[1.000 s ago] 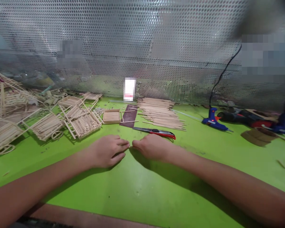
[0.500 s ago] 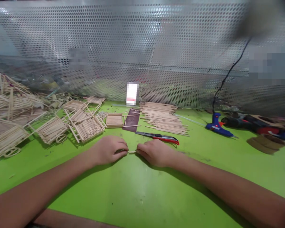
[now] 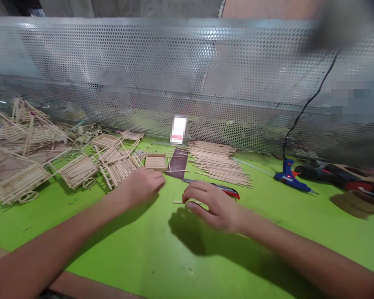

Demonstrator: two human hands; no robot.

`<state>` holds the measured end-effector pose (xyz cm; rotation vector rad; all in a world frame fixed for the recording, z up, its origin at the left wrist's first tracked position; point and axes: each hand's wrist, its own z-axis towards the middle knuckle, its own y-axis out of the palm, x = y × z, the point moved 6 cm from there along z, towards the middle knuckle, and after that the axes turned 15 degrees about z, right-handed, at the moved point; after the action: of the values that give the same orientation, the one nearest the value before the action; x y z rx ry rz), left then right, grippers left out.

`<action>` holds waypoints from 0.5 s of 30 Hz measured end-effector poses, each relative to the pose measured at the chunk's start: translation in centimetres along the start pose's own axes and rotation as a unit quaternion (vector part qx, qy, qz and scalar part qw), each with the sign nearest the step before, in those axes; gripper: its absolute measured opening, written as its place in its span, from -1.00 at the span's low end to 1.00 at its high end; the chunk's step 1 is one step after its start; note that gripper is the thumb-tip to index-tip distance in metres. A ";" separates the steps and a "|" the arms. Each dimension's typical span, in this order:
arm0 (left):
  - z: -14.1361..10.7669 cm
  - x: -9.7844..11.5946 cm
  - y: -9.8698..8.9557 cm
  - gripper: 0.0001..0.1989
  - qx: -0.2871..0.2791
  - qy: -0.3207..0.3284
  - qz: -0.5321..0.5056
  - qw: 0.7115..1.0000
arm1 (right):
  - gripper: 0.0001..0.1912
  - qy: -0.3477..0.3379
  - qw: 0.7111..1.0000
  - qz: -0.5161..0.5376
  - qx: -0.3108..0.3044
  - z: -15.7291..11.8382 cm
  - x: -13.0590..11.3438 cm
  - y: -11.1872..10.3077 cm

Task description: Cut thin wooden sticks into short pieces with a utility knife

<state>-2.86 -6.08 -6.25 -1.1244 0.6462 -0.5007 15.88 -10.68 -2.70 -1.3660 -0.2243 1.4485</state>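
My right hand (image 3: 213, 205) is raised a little over the green table, its thumb and fingers apart. A short thin wooden stick (image 3: 178, 202) shows behind its fingertips, partly covered by them; it appears to lie on the table. Just beyond this hand is a red and black utility knife (image 3: 232, 192) with its blade out. My left hand (image 3: 143, 182) has its fingers curled together, close to a small stick-built cart (image 3: 156, 162). Its fingertips are hidden, so I cannot see what they hold, if anything.
Loose sticks (image 3: 220, 164) lie in a pile at the back. More stick carts (image 3: 77, 170) crowd the left side. A blue glue gun (image 3: 291, 178) and a roll of brown tape (image 3: 357, 203) are at right. A perforated metal panel (image 3: 162, 62) closes off the rear.
My hands, close together before at a short piece of stick, have parted. The right has lifted and its fingers have spread; the left has moved up, away from the stick. The camera view has tilted up.
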 end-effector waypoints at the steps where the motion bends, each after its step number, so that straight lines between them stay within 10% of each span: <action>1: -0.2 -1.5 -0.5 -0.69 -0.009 -0.032 0.007 0.999 | -0.71 0.002 0.998 0.056 0.001 0.2 -1.4 -0.4; 4: -1.4 -5.9 -1.7 -0.73 -0.057 -0.134 0.043 0.988 | -0.69 0.033 0.966 0.255 -0.019 1.2 -4.0 -0.5; 10: -3.8 -11.2 -2.8 -0.56 -0.109 -0.246 0.113 0.956 | -0.42 0.156 0.724 0.671 0.031 3.6 -2.1 1.4; 15: -2.9 -6.3 -7.4 -0.49 0.096 -0.230 0.075 0.965 | -0.33 0.231 0.643 0.718 0.131 3.8 1.3 1.5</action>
<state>-9.71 -6.47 1.25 -0.9530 0.2658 -0.1557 12.31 -8.43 -3.37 -1.5891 1.7391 2.0593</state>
